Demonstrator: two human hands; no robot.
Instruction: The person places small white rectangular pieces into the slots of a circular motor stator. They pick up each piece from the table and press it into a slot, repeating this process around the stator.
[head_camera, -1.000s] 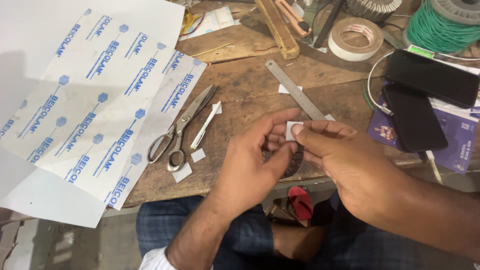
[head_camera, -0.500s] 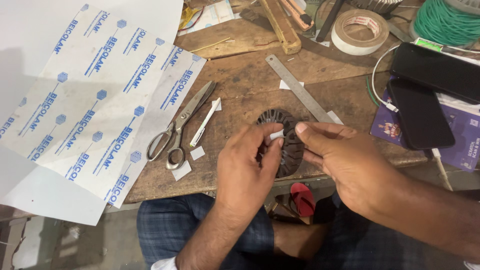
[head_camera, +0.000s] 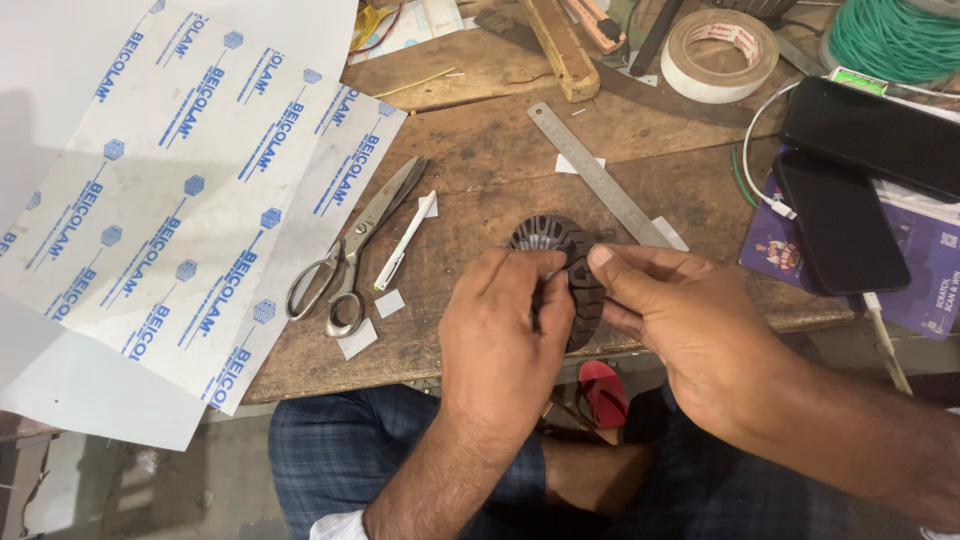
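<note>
Left hand (head_camera: 505, 325) and right hand (head_camera: 680, 320) both pinching a round, dark, ridged metal stator core (head_camera: 565, 270), sitting on a rough wooden desk (head_camera: 480, 180), shiny steel scissors (head_camera: 350, 250) lying nearby

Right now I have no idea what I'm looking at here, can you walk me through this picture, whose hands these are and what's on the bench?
This is one view from a camera worn on a person's head, looking down at their own bare hands over a worn wooden workbench. The left hand and right hand together hold a dark, round, slotted metal part, working at its rim. On the bench lie scissors, a white pen, a steel ruler, a tape roll, green wire, two dark phones, small paper scraps and large white printed sheets.
</note>
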